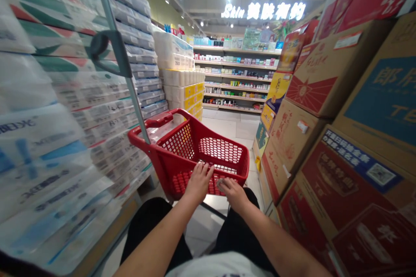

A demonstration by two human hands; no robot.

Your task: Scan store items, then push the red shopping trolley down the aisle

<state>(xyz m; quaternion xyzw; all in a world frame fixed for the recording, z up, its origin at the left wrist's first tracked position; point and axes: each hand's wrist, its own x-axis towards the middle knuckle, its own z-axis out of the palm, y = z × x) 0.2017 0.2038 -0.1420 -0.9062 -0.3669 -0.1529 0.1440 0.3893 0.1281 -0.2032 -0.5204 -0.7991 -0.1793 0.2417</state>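
A red plastic shopping cart [169,164] stands crosswise in front of me, its perforated side nearest my knees. My left hand [199,181] lies over the near rim, fingers stretched out and slightly apart. Just to its right, my right hand [233,191] is at the outside of the same basket wall, fingers bent together. A small greyish bit shows at these fingertips, too small to name. Inside the basket, the grid floor [224,166] is partly visible, and the left hand covers some of it. A grey pole with a handle [123,54] rises from the cart's left end.
Tall stacks of wrapped tissue packs [97,95] line the left side. Cardboard cartons [312,73] are piled close on the right. Pale floor tiles [224,123] lead to shelves of small goods [237,62] at the back, under a lit sign [263,11].
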